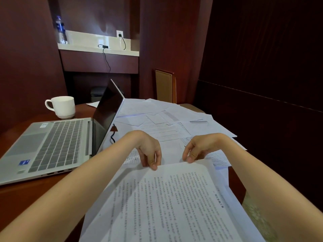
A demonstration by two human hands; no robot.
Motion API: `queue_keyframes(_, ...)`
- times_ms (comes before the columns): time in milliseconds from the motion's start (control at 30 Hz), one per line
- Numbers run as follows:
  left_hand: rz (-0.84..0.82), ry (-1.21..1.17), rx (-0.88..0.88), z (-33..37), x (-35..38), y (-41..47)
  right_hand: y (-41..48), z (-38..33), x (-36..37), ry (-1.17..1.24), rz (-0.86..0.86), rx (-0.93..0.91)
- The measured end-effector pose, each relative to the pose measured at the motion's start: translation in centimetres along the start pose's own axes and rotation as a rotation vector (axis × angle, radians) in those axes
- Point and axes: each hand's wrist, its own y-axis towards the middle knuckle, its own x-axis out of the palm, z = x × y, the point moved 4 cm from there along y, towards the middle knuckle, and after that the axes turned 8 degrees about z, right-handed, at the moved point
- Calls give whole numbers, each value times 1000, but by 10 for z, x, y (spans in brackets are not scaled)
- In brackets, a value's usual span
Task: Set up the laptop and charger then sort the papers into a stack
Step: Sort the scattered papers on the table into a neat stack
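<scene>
Seemingly left hand [150, 151], right hand [197, 148] pinch sheet [166, 198] far edge.

On the left of the surface [15, 194] an open laptop [52, 145] is set, with its screen raised on its right side. A mug [63, 107] is placed just beyond it, at the far left. A cable [112, 137] is seen beside the laptop's hinge, between the laptop and the loose papers [174, 123], which are spread over the right half of the surface out to its far edge. Nearest, a top sheet [166, 203] is laid over further sheets. A chair [165, 86] is stood behind the papers. On the far shelf [97, 49] a bottle [61, 30] is kept at the left and an adapter [104, 46] towards the right, with a socket [119, 34] fixed in the wall just above.
</scene>
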Motion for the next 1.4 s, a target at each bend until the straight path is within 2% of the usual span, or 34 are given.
queue_keyframes(100,-17,-27,-2,-1,2,2,-2,2,-2,14,31,-4)
queue_keyframes(200,9,-52,-5,-1,0,4,1,9,-7,0,179,8)
queue_keyframes(300,179,-55,8,0,-8,11,6,18,-20,-122,489,40)
queue_keyframes(367,334,1,-3,-2,-13,17,8,25,-25,-279,587,97)
queue_keyframes(467,463,159,-41,-9,-16,24,3,31,-18,-294,464,232)
queue_keyframes(600,498,124,-61,-15,-13,28,0,29,-12,-146,403,258)
queue_keyframes(733,595,252,-87,-15,-15,28,7,30,-10,-363,474,333)
queue_keyframes(867,606,309,-66,-12,-13,28,8,23,-13,-680,704,264)
queue_keyframes(1000,581,315,-52,-12,-4,30,1,15,-23,-702,866,236)
queue_keyframes(1200,594,217,-42,-16,-5,24,-6,-12,-28,-623,889,95)
queue_keyframes(1333,590,114,-33,-21,-3,16,-16,-39,-21,-558,888,-62)
queue_keyframes(1400,644,40,-10,-22,-4,10,-21,-50,-12,-556,843,-162)
